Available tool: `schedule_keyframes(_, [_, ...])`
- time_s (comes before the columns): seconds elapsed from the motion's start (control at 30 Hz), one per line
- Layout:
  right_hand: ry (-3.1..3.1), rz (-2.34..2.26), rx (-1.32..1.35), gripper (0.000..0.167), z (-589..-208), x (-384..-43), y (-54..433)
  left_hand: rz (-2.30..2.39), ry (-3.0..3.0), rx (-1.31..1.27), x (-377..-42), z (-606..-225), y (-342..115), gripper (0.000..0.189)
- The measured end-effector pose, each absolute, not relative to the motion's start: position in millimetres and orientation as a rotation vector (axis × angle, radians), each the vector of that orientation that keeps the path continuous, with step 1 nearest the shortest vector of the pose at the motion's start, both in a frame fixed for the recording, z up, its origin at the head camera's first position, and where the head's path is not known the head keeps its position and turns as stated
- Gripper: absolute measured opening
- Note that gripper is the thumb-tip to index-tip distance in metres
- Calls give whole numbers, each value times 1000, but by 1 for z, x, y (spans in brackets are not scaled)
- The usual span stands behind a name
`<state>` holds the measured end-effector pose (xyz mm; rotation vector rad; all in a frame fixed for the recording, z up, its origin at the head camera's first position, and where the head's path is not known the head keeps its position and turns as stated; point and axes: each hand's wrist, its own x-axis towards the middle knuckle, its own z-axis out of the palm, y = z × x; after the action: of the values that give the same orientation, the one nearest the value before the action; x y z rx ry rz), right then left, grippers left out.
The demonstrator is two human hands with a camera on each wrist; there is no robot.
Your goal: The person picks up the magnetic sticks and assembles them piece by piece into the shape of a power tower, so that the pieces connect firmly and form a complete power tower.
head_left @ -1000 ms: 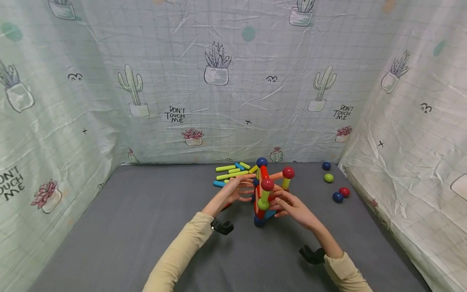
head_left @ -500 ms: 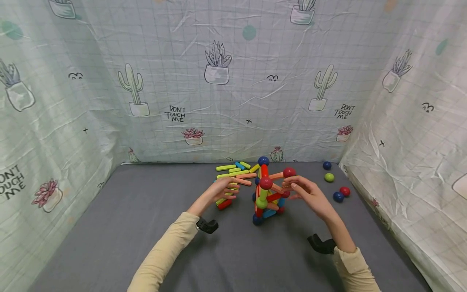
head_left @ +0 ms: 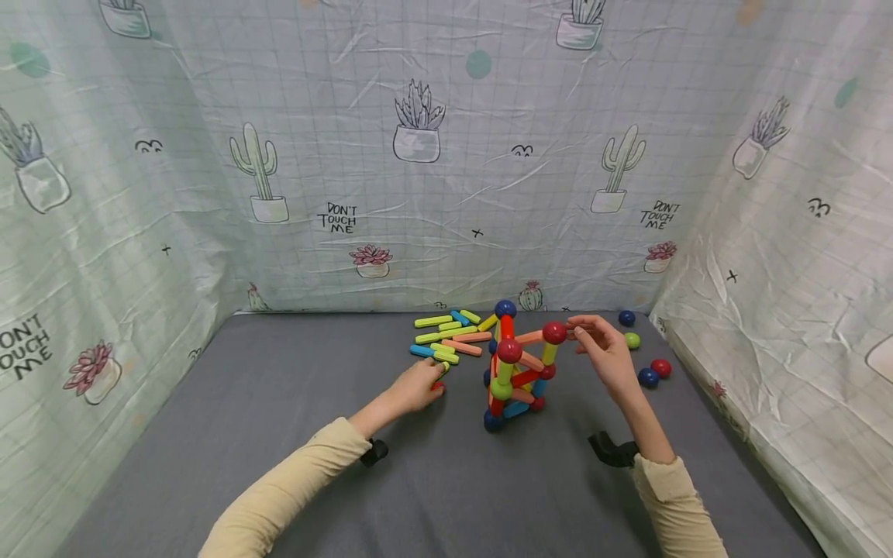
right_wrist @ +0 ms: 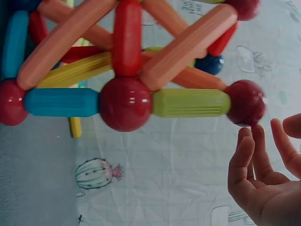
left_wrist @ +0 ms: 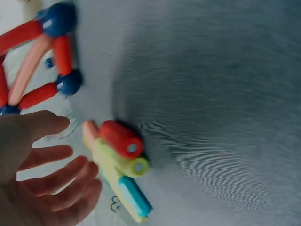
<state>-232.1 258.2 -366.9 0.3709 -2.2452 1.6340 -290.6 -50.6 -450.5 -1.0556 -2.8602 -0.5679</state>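
Observation:
A magnetic stick-and-ball tower (head_left: pixel 501 389) stands upright on the grey table, built of coloured sticks and red, blue and green balls. My right hand (head_left: pixel 605 356) is beside its upper right red ball (head_left: pixel 554 333); in the right wrist view the loosely bent fingertips touch or nearly touch that ball (right_wrist: pixel 246 102). Left of the tower, my left hand (head_left: pixel 413 387) is low over the near end of the loose sticks. A red stick (left_wrist: pixel 121 139) lies there, mostly hidden by the hand in the head view. In the left wrist view the left hand's (left_wrist: pixel 56 183) fingers are spread, holding nothing.
Several loose green, blue, yellow and orange sticks (head_left: pixel 446 335) lie behind the left hand. To the right are two blue balls, a green ball (head_left: pixel 632 340) and a red ball (head_left: pixel 660 368). A patterned curtain (head_left: pixel 446 194) encloses the table's back and sides.
Both hands have moved away from the tower's sides. The left went left and down to the loose sticks; the right moved outward to the upper red ball. The tower stays standing.

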Motion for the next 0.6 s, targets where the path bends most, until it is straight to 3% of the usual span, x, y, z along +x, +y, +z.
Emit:
schedule_keyframes(0.2, [-2328,1470,356,32,-372,-238,252,165,-2744,-965,-283,-462,-52,24])
schedule_keyframes(0.6, [-2427,1406,323,35,-377,-242,246,396,-2579,-1012,-288,-476,-60,25])
